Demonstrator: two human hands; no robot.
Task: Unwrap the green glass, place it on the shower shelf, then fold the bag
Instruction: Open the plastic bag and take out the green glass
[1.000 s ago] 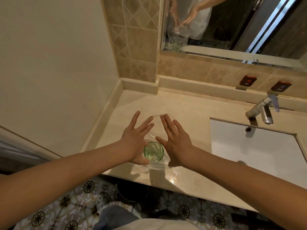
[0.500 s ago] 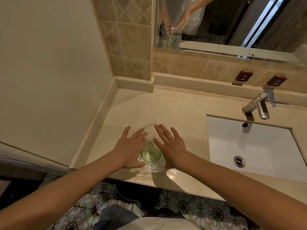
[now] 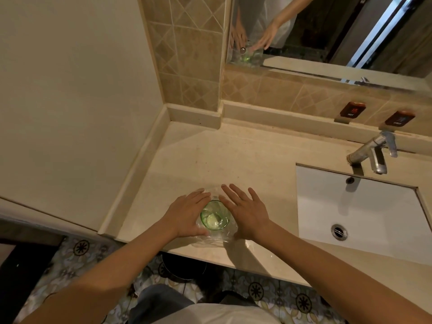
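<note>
The green glass (image 3: 215,218) stands upright near the front edge of the table (image 3: 210,155), well left of the sink (image 3: 364,206), with its clear bag (image 3: 217,239) crumpled round its base. Over the last second both hands have come down and drawn nearer to it. A second ago they hovered higher, fingers spread and angled upward; now the left hand (image 3: 187,213) lies flat just left of the glass and the right hand (image 3: 245,211) flat just right of it, each with straight, relaxed fingers pointing away toward the far wall. Neither hand grips anything: the palms seem to rest on or press the plastic at the sides, though whether they touch the glass wall itself is hard to tell through the film.

The glass has stayed in the same spot on the table, and its rim already shows free of the wrapper, so the bag appears pushed down to the foot. By my reading the unwrapping is almost finished but not complete, since plastic is still gathered beneath and around the base. The glass has not yet been lifted clear, and no shower shelf shows in this view, so placing and folding are both still to come. The wet-looking sheen near the table edge suggests a slippery surface worth minding.
</note>
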